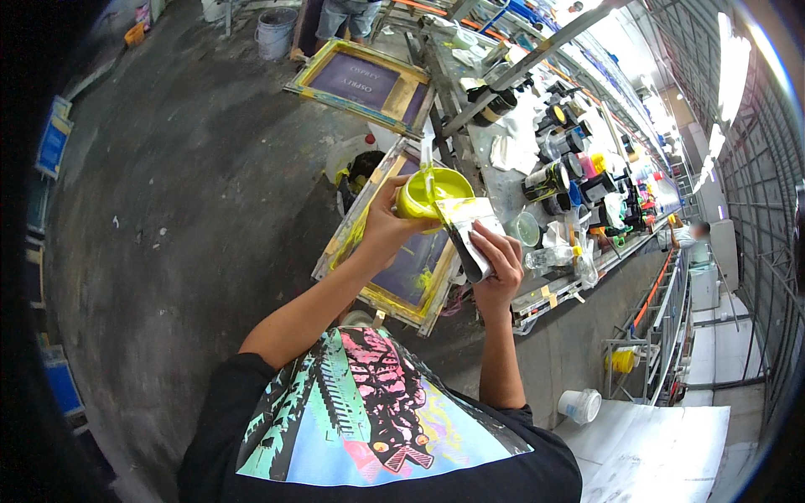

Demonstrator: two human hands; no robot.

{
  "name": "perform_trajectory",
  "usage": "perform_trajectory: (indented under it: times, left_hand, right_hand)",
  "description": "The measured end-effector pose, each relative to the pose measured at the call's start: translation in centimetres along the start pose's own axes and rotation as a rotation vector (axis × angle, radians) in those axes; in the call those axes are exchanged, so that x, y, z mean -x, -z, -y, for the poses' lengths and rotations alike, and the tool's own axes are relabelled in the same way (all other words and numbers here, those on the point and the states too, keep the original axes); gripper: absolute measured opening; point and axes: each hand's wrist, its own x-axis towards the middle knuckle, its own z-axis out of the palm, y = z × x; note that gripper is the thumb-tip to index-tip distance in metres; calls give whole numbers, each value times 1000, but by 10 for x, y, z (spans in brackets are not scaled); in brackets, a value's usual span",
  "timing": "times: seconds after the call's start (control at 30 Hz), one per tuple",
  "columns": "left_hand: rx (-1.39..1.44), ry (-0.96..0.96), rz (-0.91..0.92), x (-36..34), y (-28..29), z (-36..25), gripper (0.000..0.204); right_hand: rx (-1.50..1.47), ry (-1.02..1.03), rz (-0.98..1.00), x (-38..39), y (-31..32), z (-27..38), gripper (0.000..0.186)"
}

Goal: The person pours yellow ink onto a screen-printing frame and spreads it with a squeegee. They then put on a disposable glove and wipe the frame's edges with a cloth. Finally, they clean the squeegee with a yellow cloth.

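My left hand [388, 222] is wrapped around a round tub of yellow-green ink [411, 203], tilted so that its mouth shows. A flat strip smeared with the same ink, perhaps a spatula [427, 155], stands up from the tub's mouth. In my right hand [498, 267] is a squeegee [467, 220] with a pale grey face and a dark side. Yellow ink coats its edge, which meets the rim of the tub. Below both hands lies a framed printing screen [402, 281] with yellow smears on its mesh and frame.
Beyond lies a second framed screen [356, 77], with a person's legs [345, 21] behind it. A long bench [511, 126] at right carries many ink pots, a clear bottle [549, 256] and a clear cup [525, 229]. A white bucket [579, 406] stands at lower right.
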Motion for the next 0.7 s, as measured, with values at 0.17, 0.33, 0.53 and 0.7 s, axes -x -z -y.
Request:
perform_trajectory:
  times: [0.17,0.33,0.53,0.7]
  left_hand:
    - [-8,-55,-67,9,8,-2,71]
    - [30,-65,-50,14,18,-7,76]
    - [13,-90,-78,22,26,-7,78]
    - [12,-129,-74,29,39,-16,83]
  right_hand:
    - [62,9,-6,3,3,-2,37]
    - [127,7,-17,14,3,-15,41]
    - [152,7,19,16,5,-16,45]
    - [128,-29,21,21,3,-20,58]
